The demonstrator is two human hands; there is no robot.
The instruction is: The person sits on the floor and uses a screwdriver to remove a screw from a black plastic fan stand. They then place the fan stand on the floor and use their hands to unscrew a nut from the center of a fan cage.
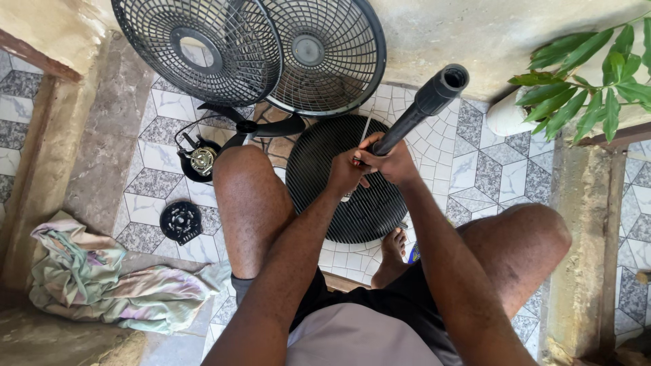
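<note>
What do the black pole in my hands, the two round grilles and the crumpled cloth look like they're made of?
Black pole: probably matte plastic or painted metal tube, with a hollow open end. Two round grilles: thin dark wire, likely coated metal, slightly glossy. Crumpled cloth: soft woven fabric, folds and a faded pastel print.

The fan grilles (pixel 252 51), round base (pixel 352 183) and pole (pixel 420 108) were black, the floor tiles (pixel 488 169) white and speckled grey in a geometric pattern, the crumpled cloth (pixel 102 285) pastel-streaked, the leaves (pixel 597 74) green.
</note>
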